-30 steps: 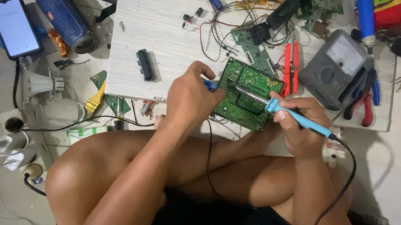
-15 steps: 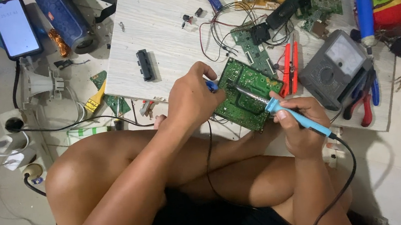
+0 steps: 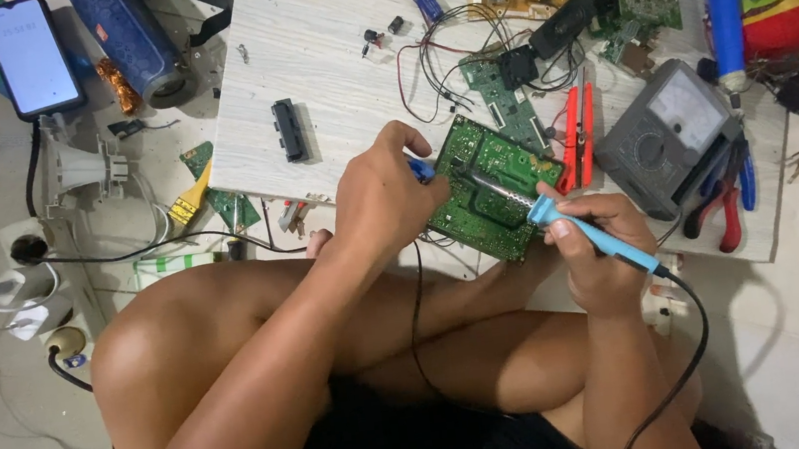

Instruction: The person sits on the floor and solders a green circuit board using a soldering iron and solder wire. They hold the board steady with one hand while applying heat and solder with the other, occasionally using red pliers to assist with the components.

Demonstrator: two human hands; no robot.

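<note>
At frame centre, on the surface's [image 3: 320,53] near edge, the board [image 3: 490,184] lies unmoved, left hand [image 3: 382,201] still gripping a blue tool, right hand [image 3: 598,252] keeping the iron [image 3: 560,221] clasped, tip on it.

Both hands [image 3: 387,201] [image 3: 598,252] closed, fingers curled.

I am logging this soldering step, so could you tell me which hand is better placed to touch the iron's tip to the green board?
Right, probably. The right hand grips the blue soldering iron, its tip over the green circuit board. The left hand holds a small blue item at the board's edge.
</note>
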